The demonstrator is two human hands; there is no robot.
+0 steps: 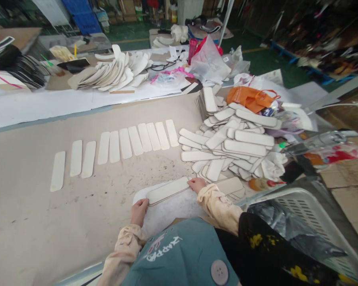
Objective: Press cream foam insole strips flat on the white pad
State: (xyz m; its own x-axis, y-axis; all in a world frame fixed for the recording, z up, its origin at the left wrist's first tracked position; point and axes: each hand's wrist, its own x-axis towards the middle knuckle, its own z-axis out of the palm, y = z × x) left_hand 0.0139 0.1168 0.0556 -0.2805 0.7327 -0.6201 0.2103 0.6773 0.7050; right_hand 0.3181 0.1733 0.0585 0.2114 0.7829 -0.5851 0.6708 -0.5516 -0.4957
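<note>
A long off-white strip [168, 190] with rounded corners and a darker edge lies slantwise over a pale sheet [161, 216] close to my body. Its left end is pinched by my left hand [139, 211], fingers closed. At the opposite end, my right hand [196, 184] also closes its fingers on the strip. Further up the table, similar strips [125, 143] lie side by side in a slanting row, three at the left spaced wider apart. A large loose heap of strips [240, 147] rises to the right, and a few more strips [229, 186] lie beside my right forearm.
A white plastic basket [298, 194] with a dark bag stands at the right. Beyond the heap are an orange bag [252, 99] and a clear bottle [319, 143]. Stacked curved pieces [113, 71] and plastic bags [210, 61] cover the far white-topped table.
</note>
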